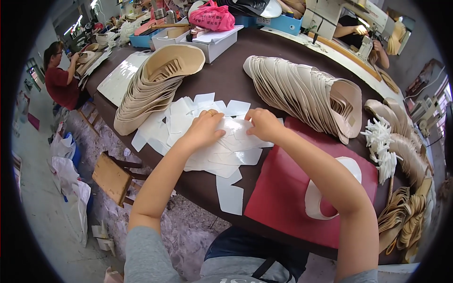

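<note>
A loose heap of thin, glossy white cut pieces (184,115) covers the table in front of me. On top of it, my left hand (206,128) has its fingers curled over the left edge of one white cut piece (236,127). My right hand (263,125) pinches the same piece at its right edge. Below the heap, one notched white piece (230,197) hangs toward the near table edge. A curved white shoe upper piece (314,198) lies under my right forearm on a red sheet (276,181).
Nested stacks of beige shoe uppers stand behind the heap, one at left (158,85) and one at right (302,89). White strips (379,146) lie at far right. A wooden stool (112,175) stands left of the dark table (226,70). Co-workers sit at far left and upper right.
</note>
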`<state>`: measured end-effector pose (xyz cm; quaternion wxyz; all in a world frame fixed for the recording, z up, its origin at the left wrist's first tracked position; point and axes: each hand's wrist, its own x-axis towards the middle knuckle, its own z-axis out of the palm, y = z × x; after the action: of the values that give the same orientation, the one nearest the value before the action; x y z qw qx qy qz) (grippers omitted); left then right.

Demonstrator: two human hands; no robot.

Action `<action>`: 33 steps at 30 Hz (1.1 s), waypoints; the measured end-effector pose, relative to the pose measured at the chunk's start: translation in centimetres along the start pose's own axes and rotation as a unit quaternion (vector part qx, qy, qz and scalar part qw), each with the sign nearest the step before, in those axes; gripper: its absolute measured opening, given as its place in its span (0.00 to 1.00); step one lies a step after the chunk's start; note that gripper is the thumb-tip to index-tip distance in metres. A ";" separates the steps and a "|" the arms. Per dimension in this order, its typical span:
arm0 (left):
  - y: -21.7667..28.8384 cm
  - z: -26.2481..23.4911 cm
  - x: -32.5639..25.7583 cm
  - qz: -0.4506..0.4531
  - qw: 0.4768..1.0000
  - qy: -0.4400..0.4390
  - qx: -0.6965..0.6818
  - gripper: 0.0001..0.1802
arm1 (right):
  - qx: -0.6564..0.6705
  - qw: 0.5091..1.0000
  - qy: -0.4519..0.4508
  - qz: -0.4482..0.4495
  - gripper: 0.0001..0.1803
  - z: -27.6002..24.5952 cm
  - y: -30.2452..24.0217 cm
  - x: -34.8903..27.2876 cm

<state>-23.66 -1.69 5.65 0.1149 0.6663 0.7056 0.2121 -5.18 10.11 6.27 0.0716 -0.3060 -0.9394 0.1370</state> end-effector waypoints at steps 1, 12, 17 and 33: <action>-0.1 -0.6 0.3 -0.014 0.999 -0.029 -0.021 0.18 | -0.001 1.000 0.010 0.001 0.12 0.2 -0.3 0.0; -2.1 -2.0 1.0 -0.113 0.956 -0.085 -0.258 0.27 | -0.127 0.950 0.049 -0.282 0.04 -1.3 -6.6 -6.9; 0.8 -2.5 -1.1 -0.139 0.927 -0.010 -0.348 0.31 | 0.145 0.977 0.136 -0.074 0.14 -9.2 -4.7 -13.3; 24.8 7.6 -12.9 -0.064 0.719 -0.149 -0.676 0.24 | 0.271 0.954 0.103 0.083 0.10 -14.7 1.2 -34.9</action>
<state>2.98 -12.80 8.57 0.6519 0.3872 0.3894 0.5230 26.70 -6.56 18.14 0.2363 -0.3641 -0.8259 0.3598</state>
